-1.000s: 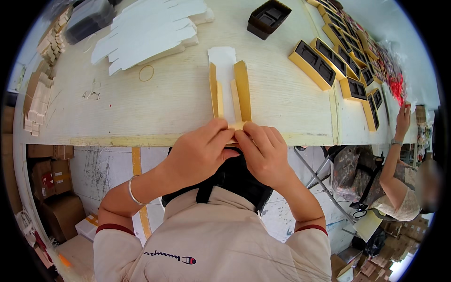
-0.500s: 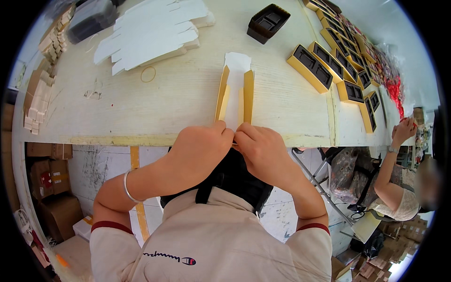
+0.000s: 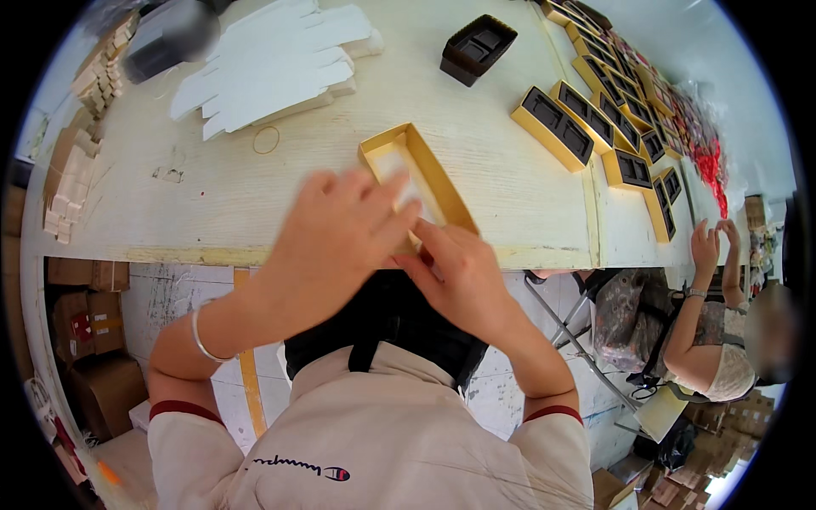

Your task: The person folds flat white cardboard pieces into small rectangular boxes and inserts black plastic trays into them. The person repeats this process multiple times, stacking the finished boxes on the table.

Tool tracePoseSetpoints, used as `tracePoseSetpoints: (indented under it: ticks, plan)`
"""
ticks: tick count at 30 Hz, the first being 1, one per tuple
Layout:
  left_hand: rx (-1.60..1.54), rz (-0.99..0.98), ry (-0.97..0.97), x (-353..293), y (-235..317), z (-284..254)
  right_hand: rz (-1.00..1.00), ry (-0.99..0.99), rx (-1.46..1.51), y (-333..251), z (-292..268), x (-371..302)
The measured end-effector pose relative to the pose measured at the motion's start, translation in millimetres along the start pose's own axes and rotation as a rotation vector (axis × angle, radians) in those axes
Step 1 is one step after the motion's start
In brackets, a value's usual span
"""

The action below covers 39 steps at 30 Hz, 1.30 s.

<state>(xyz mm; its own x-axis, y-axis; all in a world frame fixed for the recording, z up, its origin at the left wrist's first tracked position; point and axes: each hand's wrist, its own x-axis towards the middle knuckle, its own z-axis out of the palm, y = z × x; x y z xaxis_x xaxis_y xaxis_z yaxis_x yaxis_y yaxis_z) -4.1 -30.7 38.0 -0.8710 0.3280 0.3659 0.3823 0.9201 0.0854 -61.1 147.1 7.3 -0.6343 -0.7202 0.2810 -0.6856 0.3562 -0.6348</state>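
A narrow gold cardboard box [image 3: 442,183] with a white bottom lies slantwise at the near edge of the table, its far end folded up into a wall. My right hand [image 3: 463,276] grips its near end, with the fingers bent over the rim. Above the box's left side is my left hand [image 3: 340,225], fingers apart and smeared by motion; it seems to hold nothing. Both hands hide the near end of the box.
Flat white box blanks [image 3: 268,68] are stacked far left. A brown plastic tray stack [image 3: 478,49] stands at the back. Several gold boxes with dark inserts [image 3: 552,127] line the right. A rubber band [image 3: 266,140] lies left. A co-worker's hands [image 3: 714,242] are at far right.
The box's far end flap has been folded up into a wall, and the box has turned slantwise. My left hand has let go of the near end and lifted over the box.
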Motion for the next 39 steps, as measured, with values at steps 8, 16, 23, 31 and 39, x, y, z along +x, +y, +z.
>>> tracePoseSetpoints:
  ticks: [8,16,23,31,39]
  plan:
    - [-0.642,0.041,-0.199,-13.3,-34.8,22.2,-0.155,-0.104,0.02,15.3,-45.8,-6.0]
    - [-0.77,-0.162,-0.22,-8.1,-26.2,28.8,-0.293,-0.095,-0.091,32.0,-7.6,9.9]
    - [-0.692,-0.284,0.003,-4.1,3.2,34.1,-0.203,-0.044,0.005,23.6,-2.7,9.5]
    - [-0.747,-0.28,0.0,-15.9,-7.9,38.8,-0.309,-0.115,-0.206,17.3,-16.6,-11.7]
    - [-0.826,-0.269,-0.113,-12.4,-14.7,30.4,-0.426,0.087,0.085,36.5,6.1,-3.3]
